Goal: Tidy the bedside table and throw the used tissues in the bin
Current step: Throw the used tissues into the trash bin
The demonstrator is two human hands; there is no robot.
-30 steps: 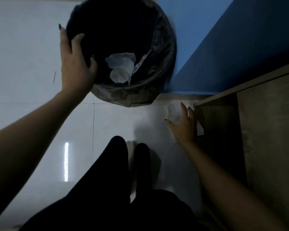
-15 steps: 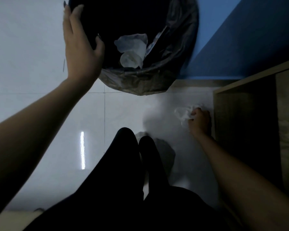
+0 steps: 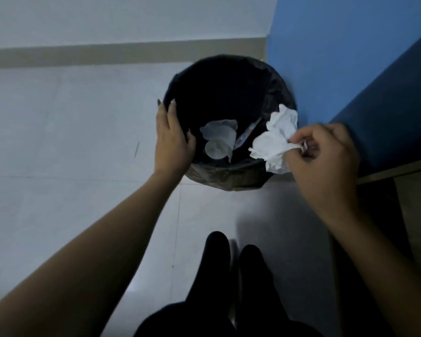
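The crumpled white tissue hung over the right near edge of the bin. Part of it was above the dark opening and part overlapped the rim. The right hand held it by one end, with the thumb and curled fingers pinched together on the paper and the rest of the tissue spreading out leftward from the fingertips. A small scrap of white also showed inside the curl of the fingers.

The bin was round and lined with a black bag folded over its rim. Low inside it lay some pale rubbish, with a thin, shiny strip just to its right; the dim light made it impossible to tell what either was.

The left hand gripped the bin's left rim. Its thumb was hooked over to the inside, and its fingers lay fairly straight and close together along the outer edge.

The bin stood on a pale tiled floor, close against a blue wall, and a beige skirting board ran along the far wall. At the right edge was the wooden side of a piece of furniture. Below the bin, the person's legs in dark clothing pointed towards it.
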